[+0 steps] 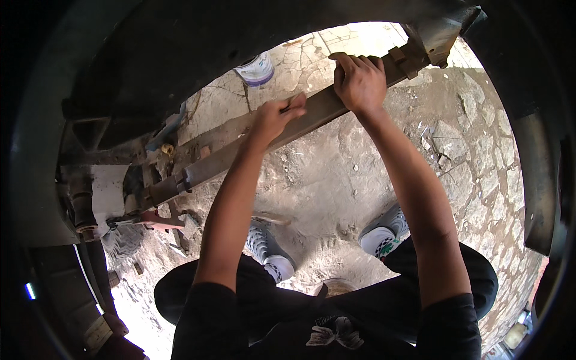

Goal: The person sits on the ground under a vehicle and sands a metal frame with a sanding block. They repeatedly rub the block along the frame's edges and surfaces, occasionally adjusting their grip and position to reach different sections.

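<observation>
A long brown steel leaf spring (315,114) runs slantwise under the dark vehicle body, from the lower left up to the right. My right hand (362,81) is closed over its upper part, fingers wrapped across the far edge, close to a metal clamp (403,62). Lower down, my left hand (277,120) is at the spring's far edge with its fingers curled together. A small dark bit shows between those fingers, too little to name. Whether the left hand touches the spring, I cannot tell. Another clamp (183,179) sits around the spring toward its lower left end.
Dark bodywork (162,60) hangs overhead and curves down on the right. Beyond the spring stands a white and purple bucket (257,71). A bolted shackle mount (81,204) is at the left. Stony ground (324,174) lies between my shoes, with loose rubble at the right.
</observation>
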Demonstrator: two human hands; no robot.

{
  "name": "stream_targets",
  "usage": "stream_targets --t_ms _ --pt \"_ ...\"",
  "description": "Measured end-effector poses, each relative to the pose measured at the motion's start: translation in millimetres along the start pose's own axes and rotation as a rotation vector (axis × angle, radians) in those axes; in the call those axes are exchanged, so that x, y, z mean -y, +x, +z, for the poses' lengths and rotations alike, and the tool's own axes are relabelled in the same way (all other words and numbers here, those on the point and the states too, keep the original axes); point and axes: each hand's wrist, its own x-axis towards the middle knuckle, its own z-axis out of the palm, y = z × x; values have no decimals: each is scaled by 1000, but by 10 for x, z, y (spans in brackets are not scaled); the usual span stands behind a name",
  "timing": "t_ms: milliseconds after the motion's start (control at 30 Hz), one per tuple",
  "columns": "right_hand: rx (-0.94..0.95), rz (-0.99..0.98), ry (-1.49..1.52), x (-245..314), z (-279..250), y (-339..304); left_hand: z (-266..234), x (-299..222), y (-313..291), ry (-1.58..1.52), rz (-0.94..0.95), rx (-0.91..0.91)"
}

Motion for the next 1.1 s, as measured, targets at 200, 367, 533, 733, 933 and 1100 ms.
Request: stream_targets --t_ms 200,367,533,733,933,1100 --pt "57 -34 -1 25 18 -11 -28 14 158 157 -70 17" --pt "24 -29 -10 -5 -27 -15 -354 489 -404 218 -92 77" --pt "13 -28 -23 52 36 14 -106 524 -249 67 56 -35" --pt "69 -25 -59 21 -14 3 -47 88 -4 215 -20 12" --pt "3 -24 -30 38 -6 -4 -380 907 -470 157 -27 -44" --pt "36 -16 -49 96 29 33 -213 459 -146 108 -8 -68"
